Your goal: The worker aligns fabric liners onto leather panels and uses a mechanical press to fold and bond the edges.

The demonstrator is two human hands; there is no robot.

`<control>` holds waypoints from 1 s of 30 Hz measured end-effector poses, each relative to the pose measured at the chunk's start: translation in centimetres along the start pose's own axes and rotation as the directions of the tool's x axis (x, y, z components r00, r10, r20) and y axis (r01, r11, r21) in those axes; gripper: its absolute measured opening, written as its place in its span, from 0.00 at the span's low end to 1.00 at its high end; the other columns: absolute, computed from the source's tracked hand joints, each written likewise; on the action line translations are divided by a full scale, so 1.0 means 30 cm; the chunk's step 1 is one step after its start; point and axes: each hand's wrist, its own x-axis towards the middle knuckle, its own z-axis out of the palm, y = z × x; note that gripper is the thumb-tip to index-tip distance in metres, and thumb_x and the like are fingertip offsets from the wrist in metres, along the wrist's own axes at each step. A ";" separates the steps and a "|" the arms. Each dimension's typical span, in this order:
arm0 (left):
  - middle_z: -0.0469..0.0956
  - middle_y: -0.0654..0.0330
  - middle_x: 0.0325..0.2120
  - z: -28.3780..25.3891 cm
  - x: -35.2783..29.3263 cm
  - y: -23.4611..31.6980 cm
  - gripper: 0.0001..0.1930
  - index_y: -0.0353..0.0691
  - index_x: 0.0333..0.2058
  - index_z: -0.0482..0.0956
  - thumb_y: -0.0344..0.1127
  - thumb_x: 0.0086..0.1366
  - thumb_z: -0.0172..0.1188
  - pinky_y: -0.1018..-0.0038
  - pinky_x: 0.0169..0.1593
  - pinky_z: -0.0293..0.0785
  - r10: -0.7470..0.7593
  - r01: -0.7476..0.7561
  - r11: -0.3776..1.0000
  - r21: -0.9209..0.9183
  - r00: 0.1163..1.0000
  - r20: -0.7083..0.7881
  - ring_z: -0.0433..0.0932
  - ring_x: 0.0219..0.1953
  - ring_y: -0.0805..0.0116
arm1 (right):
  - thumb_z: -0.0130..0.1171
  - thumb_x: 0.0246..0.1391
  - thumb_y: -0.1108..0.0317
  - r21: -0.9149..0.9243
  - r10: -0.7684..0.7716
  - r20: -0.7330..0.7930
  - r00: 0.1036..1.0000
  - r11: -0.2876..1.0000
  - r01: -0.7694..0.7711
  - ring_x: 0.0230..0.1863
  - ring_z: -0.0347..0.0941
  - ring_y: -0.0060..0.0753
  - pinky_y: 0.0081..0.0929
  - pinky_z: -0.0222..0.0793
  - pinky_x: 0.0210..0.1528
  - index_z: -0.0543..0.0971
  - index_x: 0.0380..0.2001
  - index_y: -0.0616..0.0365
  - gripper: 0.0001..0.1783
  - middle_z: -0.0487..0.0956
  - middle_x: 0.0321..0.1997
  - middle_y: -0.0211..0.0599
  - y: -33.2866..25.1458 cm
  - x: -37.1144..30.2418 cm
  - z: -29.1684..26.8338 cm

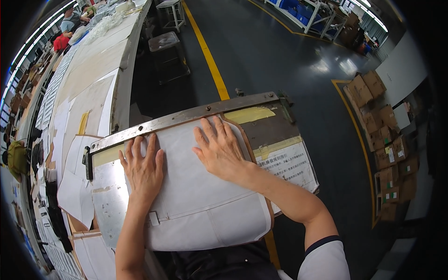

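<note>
A large white sewn panel [196,186] with brown edging and stitched seams lies flat in front of me on a metal plate [106,200]. Its far edge meets a long steel bar [182,115] bolted across the plate. My left hand [143,168] rests flat on the panel's left part, fingers spread and tips close to the bar. My right hand [221,149] presses flat on the panel further right, its fingers stretched toward the bar. Near the panel's lower left sits a small white tab [154,218].
More white panels [77,196] lie on the left, beside a long worktable [93,93] running away. A printed sheet [289,163] is taped at the plate's right. Beyond are a stool [164,42], stacked cartons [389,154] on the right, and people [71,22] far left.
</note>
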 end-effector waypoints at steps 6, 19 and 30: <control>0.67 0.49 0.64 -0.007 0.012 -0.009 0.31 0.42 0.65 0.72 0.54 0.71 0.60 0.36 0.72 0.47 -0.016 0.021 0.993 -0.117 0.999 0.041 0.59 0.71 0.45 | 0.61 0.64 0.55 -0.047 0.054 0.001 0.999 0.997 -0.054 0.65 0.62 0.70 0.69 0.52 0.66 0.75 0.59 0.63 0.28 0.68 0.64 0.60 0.002 -0.003 -0.021; 0.64 0.39 0.67 -0.003 -0.032 -0.055 0.34 0.29 0.65 0.69 0.54 0.74 0.53 0.47 0.76 0.43 0.055 -0.050 0.977 -0.208 0.998 0.019 0.56 0.74 0.40 | 0.60 0.64 0.56 -0.110 -0.001 0.083 0.997 0.994 0.010 0.63 0.65 0.65 0.61 0.58 0.63 0.75 0.62 0.63 0.28 0.70 0.64 0.55 0.002 0.021 -0.068; 0.63 0.41 0.66 -0.003 -0.042 -0.074 0.32 0.35 0.65 0.69 0.52 0.73 0.54 0.31 0.70 0.43 0.011 -0.014 0.985 -0.171 1.000 -0.016 0.53 0.72 0.35 | 0.59 0.65 0.60 -0.158 0.010 0.125 0.992 0.987 0.010 0.65 0.62 0.64 0.59 0.56 0.65 0.73 0.63 0.63 0.27 0.68 0.64 0.56 -0.028 0.039 -0.059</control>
